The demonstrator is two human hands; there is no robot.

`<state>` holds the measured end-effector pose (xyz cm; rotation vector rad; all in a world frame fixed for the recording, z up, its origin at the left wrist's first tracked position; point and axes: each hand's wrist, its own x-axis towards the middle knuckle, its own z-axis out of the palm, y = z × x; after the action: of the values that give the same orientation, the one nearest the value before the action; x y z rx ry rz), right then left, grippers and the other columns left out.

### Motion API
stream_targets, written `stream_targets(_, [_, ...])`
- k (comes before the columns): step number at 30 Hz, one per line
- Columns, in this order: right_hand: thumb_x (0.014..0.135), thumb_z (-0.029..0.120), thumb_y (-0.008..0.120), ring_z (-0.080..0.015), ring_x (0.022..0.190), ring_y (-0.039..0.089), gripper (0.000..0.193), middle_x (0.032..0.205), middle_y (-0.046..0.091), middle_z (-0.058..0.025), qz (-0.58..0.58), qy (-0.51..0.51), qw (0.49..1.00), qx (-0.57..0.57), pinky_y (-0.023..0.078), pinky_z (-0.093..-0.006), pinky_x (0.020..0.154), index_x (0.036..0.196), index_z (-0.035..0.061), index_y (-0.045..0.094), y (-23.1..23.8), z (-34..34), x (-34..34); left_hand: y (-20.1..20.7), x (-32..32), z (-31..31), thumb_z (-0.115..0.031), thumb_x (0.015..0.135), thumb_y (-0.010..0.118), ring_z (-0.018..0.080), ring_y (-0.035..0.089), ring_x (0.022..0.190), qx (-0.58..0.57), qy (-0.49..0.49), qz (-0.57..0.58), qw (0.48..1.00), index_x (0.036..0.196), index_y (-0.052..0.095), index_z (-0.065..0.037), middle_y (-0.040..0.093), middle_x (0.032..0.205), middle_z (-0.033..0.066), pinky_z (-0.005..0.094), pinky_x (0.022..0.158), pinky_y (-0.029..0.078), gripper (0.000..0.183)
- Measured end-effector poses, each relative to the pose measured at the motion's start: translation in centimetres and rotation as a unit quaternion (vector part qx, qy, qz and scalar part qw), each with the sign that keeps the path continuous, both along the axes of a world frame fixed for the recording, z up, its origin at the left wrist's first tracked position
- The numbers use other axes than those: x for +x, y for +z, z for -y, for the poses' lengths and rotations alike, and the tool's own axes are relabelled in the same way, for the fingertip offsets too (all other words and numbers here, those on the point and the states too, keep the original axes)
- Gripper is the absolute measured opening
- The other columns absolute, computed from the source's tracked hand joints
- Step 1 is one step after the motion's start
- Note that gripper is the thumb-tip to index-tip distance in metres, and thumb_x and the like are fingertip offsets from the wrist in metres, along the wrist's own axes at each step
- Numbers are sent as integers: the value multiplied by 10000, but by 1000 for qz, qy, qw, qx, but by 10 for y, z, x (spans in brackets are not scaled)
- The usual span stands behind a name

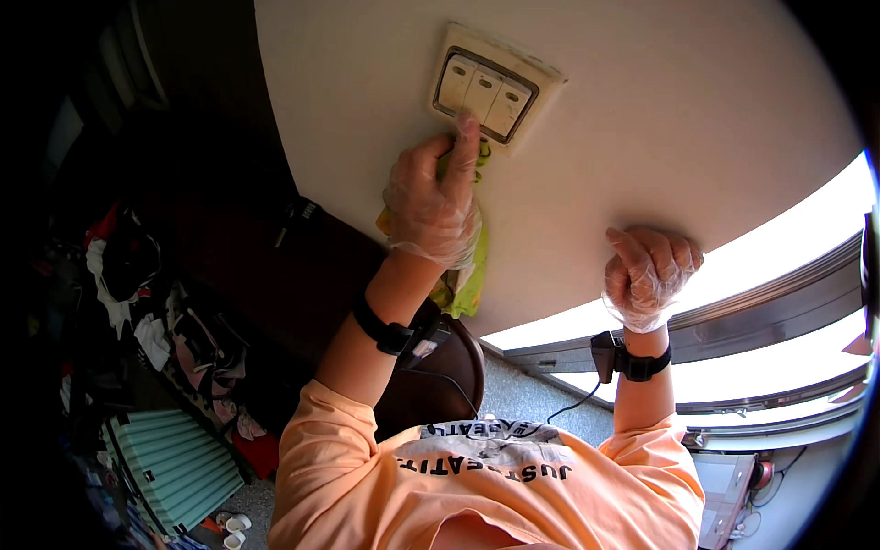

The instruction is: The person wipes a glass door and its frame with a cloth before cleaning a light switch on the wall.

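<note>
A three-button wall switch (483, 87) in a cream, dirt-marked frame is on the pale wall. My left hand (431, 197), in a thin clear plastic glove, touches its lower edge with one outstretched finger. The other fingers curl round a limp green cloth (469, 284) with a bit of yellow, which shows above and below the hand; most of it is hidden. To the right, my right hand (648, 275), also gloved, is closed in a loose fist by the wall. Nothing shows in it.
A window (779, 284) with metal rails lies at the right. A dark brown rounded piece of furniture (440, 367) stands below my left arm. Piled clothes (197, 348) and a ribbed teal object (174, 467) are at the left. Both wrists wear black bands, with cables hanging down.
</note>
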<state>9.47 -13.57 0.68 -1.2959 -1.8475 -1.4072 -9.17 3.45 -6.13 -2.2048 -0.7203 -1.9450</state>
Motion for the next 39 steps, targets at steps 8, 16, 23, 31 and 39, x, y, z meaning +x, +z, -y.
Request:
stream_targets(8, [776, 85, 541, -153, 782, 516, 284, 796, 589, 69, 3, 3, 1000, 12, 382, -368, 795, 958, 256, 675, -2, -2, 1, -7, -5, -1, 7, 803, 585, 298, 536, 968, -53, -98, 58, 992, 1386, 429, -67, 520, 1075, 138, 411, 857, 462, 608])
stream_targets(16, [780, 99, 554, -152, 784, 515, 273, 799, 588, 71, 0, -1, 1000, 7, 383, -364, 807, 964, 257, 681, -1, 0, 0, 42, -21, -24, -128, 882, 559, 364, 514, 1053, 39, -23, 224, 974, 1268, 479, 20, 515, 1180, 193, 442, 937, 431, 421])
stream_targets(23, [776, 87, 557, -150, 787, 516, 281, 805, 591, 74, -10, -12, 1000, -10, 381, -358, 806, 967, 252, 681, -1, 4, -3, 17, 14, -6, -84, 931, 515, 435, 439, 1314, 45, -121, 174, 976, 1275, 540, 27, 482, 1380, 239, 485, 1073, 408, 362])
stream_targets(31, [783, 95, 566, -145, 793, 523, 290, 808, 591, 76, 2, -3, 1000, -2, 389, -353, 802, 989, 260, 685, 1, 4, 1, 10, 0, 7, -46, 890, 614, 353, 609, 1136, 87, -157, 86, 980, 1188, 627, -50, 632, 1211, 121, 427, 959, 517, 298])
stream_targets(39, [801, 114, 577, -145, 781, 519, 260, 811, 590, 72, 0, -1, 1000, -5, 381, -354, 784, 992, 251, 687, 1, 4, -2, 54, -4, -23, -43, 862, 642, 374, 606, 1118, 169, -50, 67, 982, 1177, 632, -65, 607, 1213, 124, 424, 917, 546, 316])
